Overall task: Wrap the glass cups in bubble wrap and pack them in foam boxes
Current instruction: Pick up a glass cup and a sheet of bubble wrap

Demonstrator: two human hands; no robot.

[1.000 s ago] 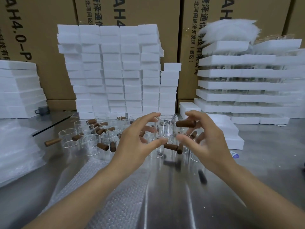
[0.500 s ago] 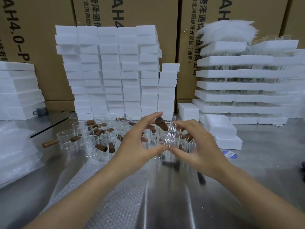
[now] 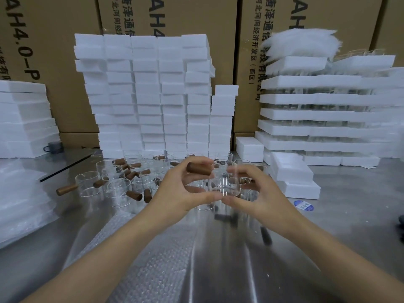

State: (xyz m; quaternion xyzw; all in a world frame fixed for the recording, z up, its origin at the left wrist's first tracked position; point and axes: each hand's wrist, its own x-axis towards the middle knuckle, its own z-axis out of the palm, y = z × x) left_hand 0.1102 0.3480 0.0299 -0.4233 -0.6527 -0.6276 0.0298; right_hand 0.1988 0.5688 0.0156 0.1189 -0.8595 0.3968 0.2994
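One glass cup [image 3: 223,185] pinched in a curled fingertip grip by left hand [image 3: 181,191] and right hand [image 3: 261,194], over the loose cups [image 3: 119,190]. Slick glass, so a slip could smash several.

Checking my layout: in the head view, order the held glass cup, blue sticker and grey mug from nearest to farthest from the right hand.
1. The glass cup: held in the right hand itself.
2. The blue sticker: on the table, just to its right.
3. The grey mug: far left, at the back.
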